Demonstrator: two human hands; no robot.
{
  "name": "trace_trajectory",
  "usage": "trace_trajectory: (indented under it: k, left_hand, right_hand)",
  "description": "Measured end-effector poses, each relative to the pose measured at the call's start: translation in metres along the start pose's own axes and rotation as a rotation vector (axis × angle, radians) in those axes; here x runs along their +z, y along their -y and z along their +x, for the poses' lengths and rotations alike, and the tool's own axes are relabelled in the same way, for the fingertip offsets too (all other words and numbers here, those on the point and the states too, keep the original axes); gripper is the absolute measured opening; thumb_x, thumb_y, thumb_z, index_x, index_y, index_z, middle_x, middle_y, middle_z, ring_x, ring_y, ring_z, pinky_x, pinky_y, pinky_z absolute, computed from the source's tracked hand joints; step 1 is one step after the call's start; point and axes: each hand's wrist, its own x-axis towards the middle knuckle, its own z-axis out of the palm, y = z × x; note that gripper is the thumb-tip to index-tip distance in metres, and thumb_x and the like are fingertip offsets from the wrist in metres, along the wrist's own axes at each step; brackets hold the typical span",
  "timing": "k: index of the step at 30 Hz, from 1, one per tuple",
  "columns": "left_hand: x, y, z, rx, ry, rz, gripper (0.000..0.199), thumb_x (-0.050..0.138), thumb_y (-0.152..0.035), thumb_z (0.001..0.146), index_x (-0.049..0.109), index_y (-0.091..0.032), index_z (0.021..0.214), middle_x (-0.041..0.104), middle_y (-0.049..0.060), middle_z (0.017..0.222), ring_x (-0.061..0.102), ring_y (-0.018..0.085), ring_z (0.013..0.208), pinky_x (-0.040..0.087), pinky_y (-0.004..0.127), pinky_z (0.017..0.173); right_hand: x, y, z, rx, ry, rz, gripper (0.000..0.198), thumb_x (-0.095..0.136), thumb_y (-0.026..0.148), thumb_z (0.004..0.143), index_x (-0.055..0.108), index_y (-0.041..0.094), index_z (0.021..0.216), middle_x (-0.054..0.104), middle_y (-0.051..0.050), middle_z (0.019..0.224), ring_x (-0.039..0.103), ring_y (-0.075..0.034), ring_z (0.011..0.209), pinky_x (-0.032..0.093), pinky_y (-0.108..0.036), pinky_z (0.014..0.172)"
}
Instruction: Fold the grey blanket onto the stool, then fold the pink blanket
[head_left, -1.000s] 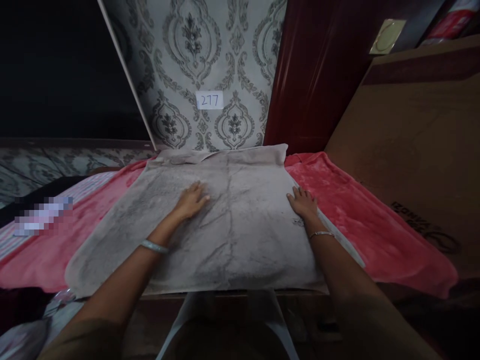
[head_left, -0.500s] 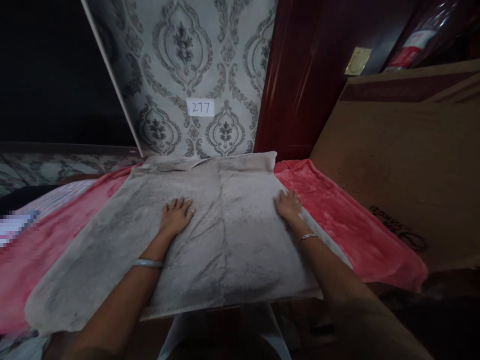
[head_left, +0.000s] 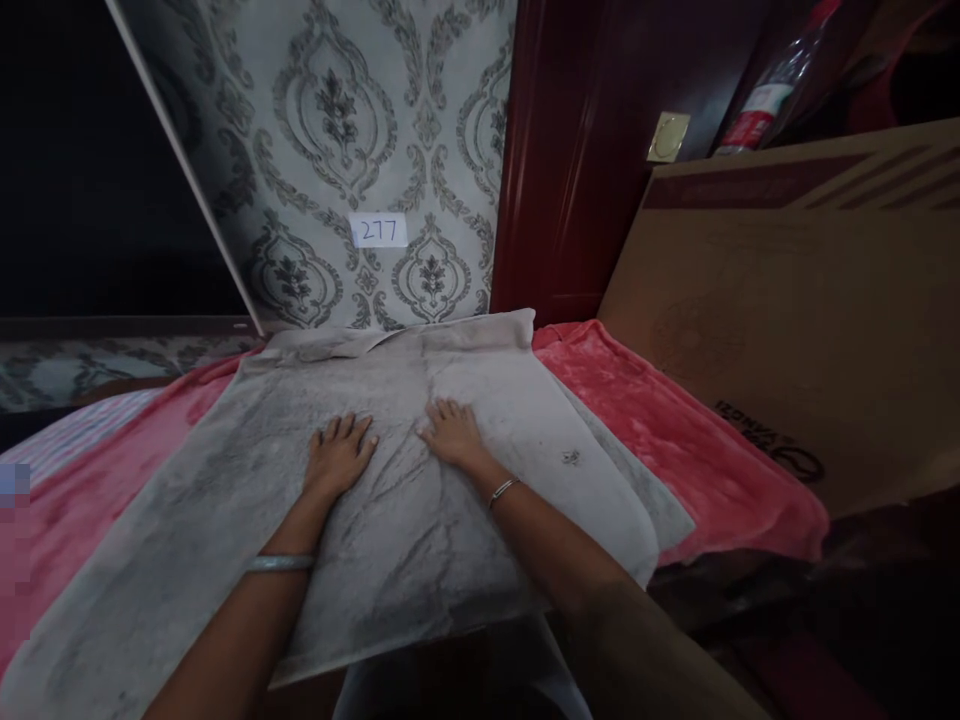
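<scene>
— What are those 2 hands doing on the towel (head_left: 420,500)?

— Both lie palm down on it, side by side near its middle. The left hand (head_left: 339,457) has its fingers (head_left: 352,430) spread and flat; the right hand (head_left: 452,437) is the same, flat with fingers loosely apart, pinching nothing. I'd judge they press there to hold the cloth smooth and flat.

— Where does the towel lie?

— Spread over a pink blanket (head_left: 675,440), far edge against the patterned wall (head_left: 330,150), near edge hanging a little over the front. What is under the blanket I cannot tell. The towel's right side looks doubled: a second layer shows beneath it near the front right corner.

— How many of each?

— 1 grey towel, 1 pink blanket, showing on both sides of it. 2 bangles, 1 on each wrist: the left bangle (head_left: 278,563) and the right bangle (head_left: 504,490). 1 paper label (head_left: 379,230) reading 277 on the wall. 1 big cardboard box (head_left: 795,330) leans by the right edge, probably just stored there, with 1 bottle (head_left: 765,95) behind it.
</scene>
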Motion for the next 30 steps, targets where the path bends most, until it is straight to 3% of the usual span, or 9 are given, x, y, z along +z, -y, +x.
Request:
trace_trajectory:
  k: [7,11,14,17,19,22,25,27,30]
  left_hand:
    - [-0.002,-0.002,0.0,-0.001,0.017,-0.013,0.061,0.024,-0.046,0.098,0.039,-0.02,0.152,0.032,0.013,0.161,0.024,0.034,0.149,0.022,0.056,0.117]
    - [-0.001,-0.001,0.0,0.005,-0.007,-0.02,0.062,0.024,-0.046,0.098,0.041,-0.019,0.151,0.033,0.013,0.16,0.026,0.034,0.148,0.022,0.056,0.117]
    - [0.0,-0.002,0.0,-0.001,-0.02,-0.014,0.062,0.026,-0.045,0.098,0.041,-0.017,0.151,0.035,0.013,0.159,0.028,0.034,0.147,0.024,0.056,0.116]
    - [0.001,-0.002,0.0,-0.012,-0.024,-0.01,0.061,0.028,-0.044,0.098,0.04,-0.016,0.151,0.037,0.013,0.158,0.029,0.032,0.147,0.024,0.055,0.117]
    - [0.002,-0.002,0.0,-0.014,-0.021,-0.019,0.061,0.029,-0.045,0.098,0.04,-0.018,0.151,0.037,0.012,0.159,0.029,0.032,0.147,0.023,0.055,0.117]
    - [0.003,0.0,0.0,-0.01,-0.005,-0.036,0.061,0.029,-0.048,0.098,0.04,-0.021,0.151,0.035,0.011,0.159,0.028,0.033,0.148,0.022,0.056,0.118]
    - [0.004,0.001,-0.002,0.002,-0.003,-0.04,0.062,0.03,-0.052,0.098,0.04,-0.023,0.151,0.034,0.011,0.16,0.026,0.033,0.148,0.021,0.055,0.118]
    - [0.005,0.001,-0.003,0.006,-0.009,-0.034,0.062,0.03,-0.052,0.098,0.04,-0.023,0.151,0.034,0.011,0.16,0.026,0.033,0.148,0.021,0.054,0.118]
    - [0.006,0.0,-0.005,0.004,-0.018,-0.031,0.061,0.03,-0.051,0.098,0.04,-0.024,0.151,0.034,0.01,0.16,0.026,0.032,0.148,0.021,0.053,0.118]
  right_hand:
    - [-0.02,-0.092,-0.031,0.395,-0.012,-0.131,0.072,0.023,0.055,0.1,0.023,0.014,0.158,0.012,-0.013,0.166,0.011,-0.026,0.153,0.011,-0.048,0.12]
    - [-0.028,-0.118,-0.049,0.489,-0.028,-0.166,0.072,0.023,0.054,0.1,0.021,0.01,0.158,0.011,-0.014,0.166,0.011,-0.025,0.153,0.011,-0.045,0.12]
    - [-0.034,-0.122,-0.054,0.536,-0.023,-0.162,0.071,0.025,0.052,0.1,0.022,0.009,0.157,0.014,-0.015,0.166,0.012,-0.025,0.152,0.012,-0.045,0.121]
    - [-0.04,-0.108,-0.051,0.567,-0.03,-0.152,0.069,0.025,0.049,0.101,0.025,0.007,0.156,0.019,-0.018,0.164,0.015,-0.029,0.151,0.016,-0.051,0.119]
    - [-0.039,-0.085,-0.044,0.508,-0.059,-0.159,0.068,0.026,0.047,0.101,0.023,0.009,0.157,0.017,-0.018,0.164,0.013,-0.031,0.152,0.017,-0.054,0.118]
    - [-0.027,-0.034,-0.033,0.226,-0.086,-0.13,0.065,0.029,0.048,0.101,0.024,0.017,0.158,0.015,-0.014,0.166,0.013,-0.029,0.152,0.018,-0.054,0.118]
    - [-0.006,0.013,-0.024,-0.062,-0.026,-0.062,0.063,0.029,0.053,0.101,0.027,0.025,0.157,0.015,-0.01,0.166,0.014,-0.028,0.152,0.019,-0.055,0.117]
    - [0.006,0.032,-0.022,-0.163,0.016,-0.043,0.062,0.029,0.054,0.101,0.028,0.026,0.157,0.015,-0.008,0.166,0.012,-0.028,0.152,0.017,-0.057,0.118]
    - [0.018,0.042,-0.023,-0.205,0.027,-0.046,0.063,0.028,0.053,0.101,0.029,0.023,0.157,0.02,-0.008,0.165,0.013,-0.028,0.152,0.012,-0.058,0.119]
